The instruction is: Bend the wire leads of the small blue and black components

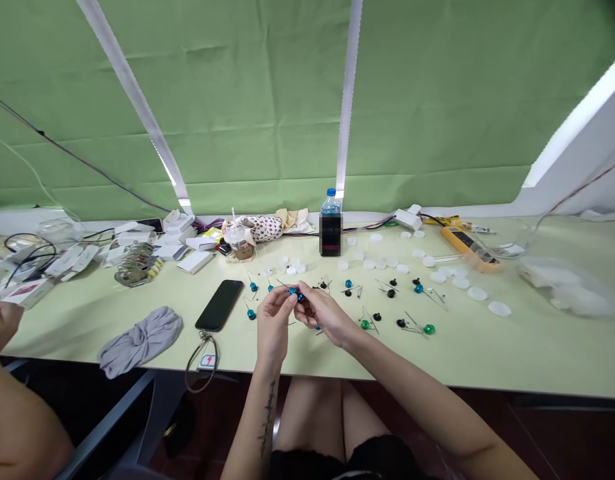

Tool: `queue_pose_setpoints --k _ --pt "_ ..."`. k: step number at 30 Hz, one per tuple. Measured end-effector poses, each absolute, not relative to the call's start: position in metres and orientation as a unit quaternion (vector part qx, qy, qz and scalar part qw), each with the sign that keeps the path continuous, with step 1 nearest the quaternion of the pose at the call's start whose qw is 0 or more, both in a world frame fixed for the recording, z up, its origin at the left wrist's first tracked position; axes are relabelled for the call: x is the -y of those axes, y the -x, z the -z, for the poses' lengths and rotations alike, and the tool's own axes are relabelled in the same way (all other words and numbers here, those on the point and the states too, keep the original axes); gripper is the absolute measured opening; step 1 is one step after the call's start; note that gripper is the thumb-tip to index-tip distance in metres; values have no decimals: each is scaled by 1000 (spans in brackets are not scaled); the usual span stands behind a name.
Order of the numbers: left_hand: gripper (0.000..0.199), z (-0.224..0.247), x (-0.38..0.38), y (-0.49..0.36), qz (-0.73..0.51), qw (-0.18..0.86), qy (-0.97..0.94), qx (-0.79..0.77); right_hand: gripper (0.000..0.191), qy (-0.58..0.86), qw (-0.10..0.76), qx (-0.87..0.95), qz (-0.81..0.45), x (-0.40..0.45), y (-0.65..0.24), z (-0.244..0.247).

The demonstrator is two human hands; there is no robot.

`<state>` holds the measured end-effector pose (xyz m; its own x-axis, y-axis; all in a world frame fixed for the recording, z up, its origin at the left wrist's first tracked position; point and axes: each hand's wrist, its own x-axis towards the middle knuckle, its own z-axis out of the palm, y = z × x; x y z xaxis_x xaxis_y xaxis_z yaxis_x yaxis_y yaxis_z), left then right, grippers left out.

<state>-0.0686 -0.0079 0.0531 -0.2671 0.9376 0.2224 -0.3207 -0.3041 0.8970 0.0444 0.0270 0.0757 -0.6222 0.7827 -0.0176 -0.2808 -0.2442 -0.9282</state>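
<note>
Blue piece (298,293) between both hands (298,312)

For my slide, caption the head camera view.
Two hands hold a small blue and black part above a pale green table.

Looked like a small assembly workshop bench. Pale green tabletop (552,347) had loose wire-legged parts (418,289) and an orange-and-grey handheld meter (471,249).

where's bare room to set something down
Front right of the table, beside the rightmost green bead and nearer than the white discs; a smaller patch between the grey cloth and another person's hand. Crowded: around the left hand and right hand, and back left among white boxes.
</note>
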Motion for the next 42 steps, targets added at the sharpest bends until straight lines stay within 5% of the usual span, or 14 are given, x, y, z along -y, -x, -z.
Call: queue_pose_setpoints --k 7,13,19,27,33,42 --pt "13 -44 21 75 -666 290 -521 -447 57 265 344 453 -779 -15 -39 -53" --pt "12 -34 45 71 -696 188 -488 -491 47 334 521 559 -553 3 -33 -34" --pt "13 -33 58 80 -632 234 -567 -473 62 295 360 571 -676 10 -38 -35" --pt "13 -26 62 69 -659 218 -541 -475 51 357 448 548 -610 23 -26 -24" --pt "9 -23 67 58 -726 253 -424 -479 29 314 538 673 -399 36 -35 -28" --pt "13 -23 62 68 -717 287 -410 -485 45 308 440 594 -598 20 -43 -31"
